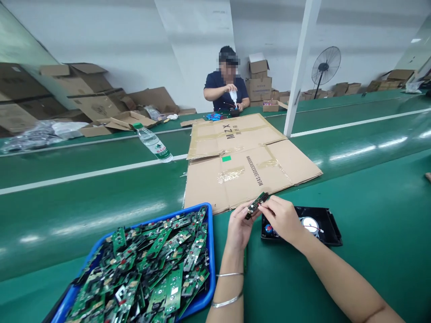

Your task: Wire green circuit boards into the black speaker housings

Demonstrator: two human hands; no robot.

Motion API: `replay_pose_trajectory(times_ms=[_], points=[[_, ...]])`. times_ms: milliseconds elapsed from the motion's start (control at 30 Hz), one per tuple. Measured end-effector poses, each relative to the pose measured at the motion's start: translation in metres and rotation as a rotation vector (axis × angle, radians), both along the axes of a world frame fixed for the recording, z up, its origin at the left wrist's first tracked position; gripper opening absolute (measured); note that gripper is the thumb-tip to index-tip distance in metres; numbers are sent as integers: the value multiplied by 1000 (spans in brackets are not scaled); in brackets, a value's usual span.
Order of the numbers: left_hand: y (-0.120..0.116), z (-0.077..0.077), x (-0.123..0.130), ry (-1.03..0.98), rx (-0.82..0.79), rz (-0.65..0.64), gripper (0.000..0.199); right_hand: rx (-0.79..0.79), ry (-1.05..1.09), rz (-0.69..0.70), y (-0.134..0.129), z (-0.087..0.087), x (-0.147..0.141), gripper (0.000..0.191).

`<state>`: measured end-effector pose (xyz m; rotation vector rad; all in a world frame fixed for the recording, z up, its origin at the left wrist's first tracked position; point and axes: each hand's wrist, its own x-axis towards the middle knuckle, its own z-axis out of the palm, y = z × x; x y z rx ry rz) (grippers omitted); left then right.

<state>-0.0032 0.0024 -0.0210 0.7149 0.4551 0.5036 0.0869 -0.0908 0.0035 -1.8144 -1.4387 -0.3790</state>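
Observation:
My left hand (pixel 238 226) and my right hand (pixel 282 216) both hold one small green circuit board (pixel 257 204) between their fingertips, just above the green table. The board is tilted, its far end over the edge of a flattened cardboard sheet (pixel 242 161). A black tray (pixel 325 220) holding a round white part lies under and behind my right wrist. To my left sits a blue bin (pixel 209 251) heaped with several green circuit boards (pixel 151 269).
A plastic water bottle (pixel 154 144) lies on the green conveyor. A person in a dark shirt (pixel 225 87) works across the table. Cardboard boxes (pixel 84 94) pile at the back left, a white post (pixel 301 67) and a standing fan (pixel 325 67) at right.

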Motion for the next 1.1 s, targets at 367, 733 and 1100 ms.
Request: replay_pose_trajectory(times_ms=[367,733,1100], points=[[11,9,-27,93,340,-568,59,-684,298,-138,-92,22,58,29],[-37,44,3,361,495,-566,56,-647,362,-261,-123,-9,57,11],[-35,38,18,423,601,-344,53,-248,1093,22,-59,-21,41,34]])
